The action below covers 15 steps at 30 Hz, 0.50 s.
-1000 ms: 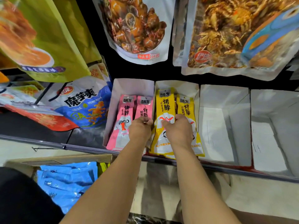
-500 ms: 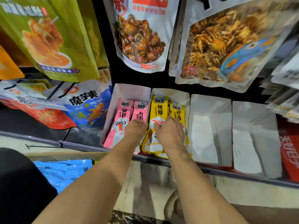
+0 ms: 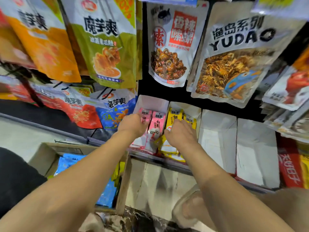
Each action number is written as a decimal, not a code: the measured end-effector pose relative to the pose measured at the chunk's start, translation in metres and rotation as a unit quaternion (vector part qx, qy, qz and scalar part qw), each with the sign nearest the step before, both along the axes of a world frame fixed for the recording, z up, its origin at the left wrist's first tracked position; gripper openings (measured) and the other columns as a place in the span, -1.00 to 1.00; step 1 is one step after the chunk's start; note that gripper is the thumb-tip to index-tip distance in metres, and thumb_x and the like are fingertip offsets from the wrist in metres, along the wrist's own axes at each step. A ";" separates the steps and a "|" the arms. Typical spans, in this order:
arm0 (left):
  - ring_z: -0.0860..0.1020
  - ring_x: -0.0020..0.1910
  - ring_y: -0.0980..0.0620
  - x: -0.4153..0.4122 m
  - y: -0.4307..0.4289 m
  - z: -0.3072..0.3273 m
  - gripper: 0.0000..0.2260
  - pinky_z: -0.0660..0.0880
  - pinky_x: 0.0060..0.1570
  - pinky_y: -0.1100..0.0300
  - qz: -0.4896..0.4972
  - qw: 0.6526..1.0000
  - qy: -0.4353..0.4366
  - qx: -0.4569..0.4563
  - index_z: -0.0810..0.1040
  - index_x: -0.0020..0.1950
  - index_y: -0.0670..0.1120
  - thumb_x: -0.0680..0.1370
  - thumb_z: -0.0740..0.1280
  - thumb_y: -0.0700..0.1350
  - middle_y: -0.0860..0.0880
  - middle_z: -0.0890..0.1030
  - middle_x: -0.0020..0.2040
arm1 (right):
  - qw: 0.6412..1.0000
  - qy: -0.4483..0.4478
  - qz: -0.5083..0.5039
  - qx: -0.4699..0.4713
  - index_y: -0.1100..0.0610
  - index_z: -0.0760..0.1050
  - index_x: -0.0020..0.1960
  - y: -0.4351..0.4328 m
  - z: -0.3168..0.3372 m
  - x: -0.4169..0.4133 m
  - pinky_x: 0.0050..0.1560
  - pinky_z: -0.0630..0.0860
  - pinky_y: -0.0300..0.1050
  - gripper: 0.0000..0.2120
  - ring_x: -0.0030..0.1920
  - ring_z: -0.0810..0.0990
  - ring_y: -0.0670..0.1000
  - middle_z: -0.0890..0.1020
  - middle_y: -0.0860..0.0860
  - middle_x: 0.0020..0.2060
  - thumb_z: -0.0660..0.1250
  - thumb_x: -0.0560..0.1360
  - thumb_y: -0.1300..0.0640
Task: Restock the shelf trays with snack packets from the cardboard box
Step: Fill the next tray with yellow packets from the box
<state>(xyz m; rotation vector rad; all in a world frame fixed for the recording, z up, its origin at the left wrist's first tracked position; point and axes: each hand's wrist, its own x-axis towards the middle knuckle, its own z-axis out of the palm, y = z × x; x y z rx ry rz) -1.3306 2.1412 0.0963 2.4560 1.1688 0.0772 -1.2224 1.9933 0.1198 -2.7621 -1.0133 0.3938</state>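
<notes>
Two white shelf trays hold small snack packets. The left tray (image 3: 150, 102) has pink packets (image 3: 156, 126), and my left hand (image 3: 133, 124) rests on the leftmost one with its fingers bent down onto it. The tray beside it (image 3: 192, 109) has yellow packets (image 3: 174, 115), and my right hand (image 3: 180, 136) presses on them with spread fingers. Most of my fingertips are hidden behind the backs of my hands. The cardboard box (image 3: 122, 183) stands on the floor at lower left with blue packets (image 3: 70, 163) and some yellow ones inside.
Two empty white trays (image 3: 217, 141) (image 3: 255, 148) sit to the right of the yellow one. Large snack bags (image 3: 107, 47) hang above the trays and to the left. Red packets (image 3: 289, 169) fill the far right. My slippered foot (image 3: 189, 210) is on the floor below.
My left hand slid left from the right pink packet onto the left one. My right hand stayed on the yellow packets. The view tilted up, so more hanging bags show.
</notes>
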 end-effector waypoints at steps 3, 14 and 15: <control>0.54 0.16 -0.27 -0.034 0.004 0.021 -0.60 0.51 0.05 -0.05 -0.001 0.999 0.033 0.027 0.48 0.30 -0.11 0.60 0.25 0.13 -0.20 0.58 0.21 | 0.999 -0.011 0.036 -0.015 0.17 0.41 0.37 0.005 0.020 -0.017 0.28 0.39 0.12 -0.55 0.34 0.40 0.23 0.47 0.16 0.32 0.25 0.60 -0.08; 0.57 0.11 -0.24 -0.156 0.029 0.074 -0.59 0.55 0.06 -0.05 0.068 0.994 0.058 0.068 0.51 0.24 -0.07 0.54 0.26 0.18 -0.16 0.62 0.13 | 0.981 -0.065 0.183 -0.013 0.19 0.33 0.45 0.045 0.056 -0.094 0.27 0.40 0.09 -0.46 0.35 0.40 0.25 0.45 0.18 0.35 0.24 0.59 -0.10; 0.57 0.12 -0.24 -0.167 0.030 0.070 -0.59 0.55 0.08 -0.06 0.080 0.994 0.049 0.064 0.51 0.26 -0.06 0.53 0.27 0.17 -0.15 0.62 0.14 | 0.979 -0.063 0.194 -0.010 0.20 0.35 0.42 0.049 0.053 -0.103 0.25 0.41 0.10 -0.47 0.34 0.41 0.26 0.46 0.19 0.33 0.25 0.58 -0.10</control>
